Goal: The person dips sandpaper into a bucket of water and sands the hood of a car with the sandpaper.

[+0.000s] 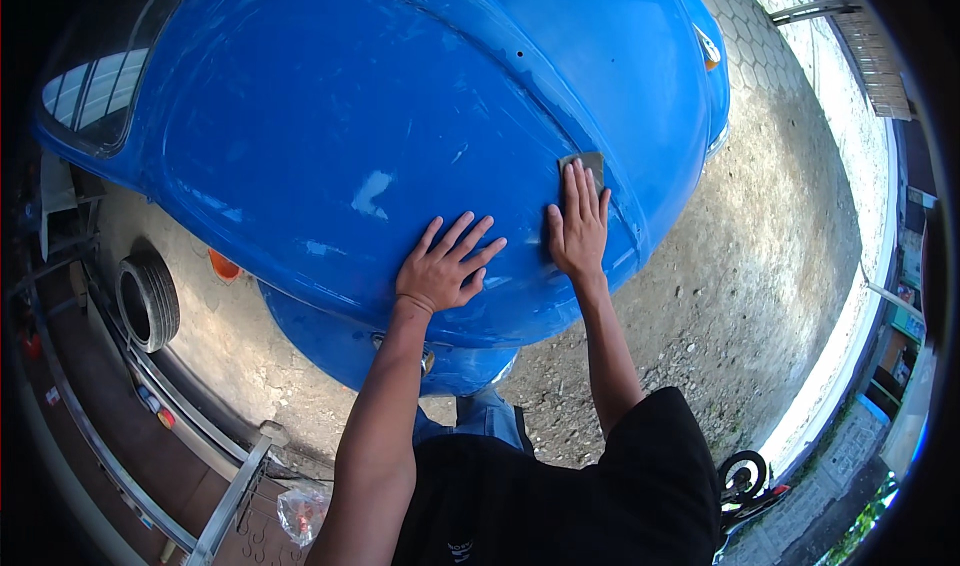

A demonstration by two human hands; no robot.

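A blue car body panel (330,96), rounded and with scuffed pale patches, spreads out in front of me. My left hand (443,266) lies flat on it with fingers spread and nothing in them. To its right, my right hand (580,221) presses a grey-brown piece of sandpaper (594,164) against the panel near its curved seam. The fingers are straight over the sheet, with the thumb apart; the sheet's underside is hidden. A whitish worn patch (371,195) shows in the paint up and left of my left hand.
A loose tyre (148,302) stands at the left, by a metal rail frame (230,501). An orange round thing (224,265) shows beside the car's lower edge. Gravelly ground (770,256) stretches along the right. A clear plastic bag (302,513) lies at the lower left.
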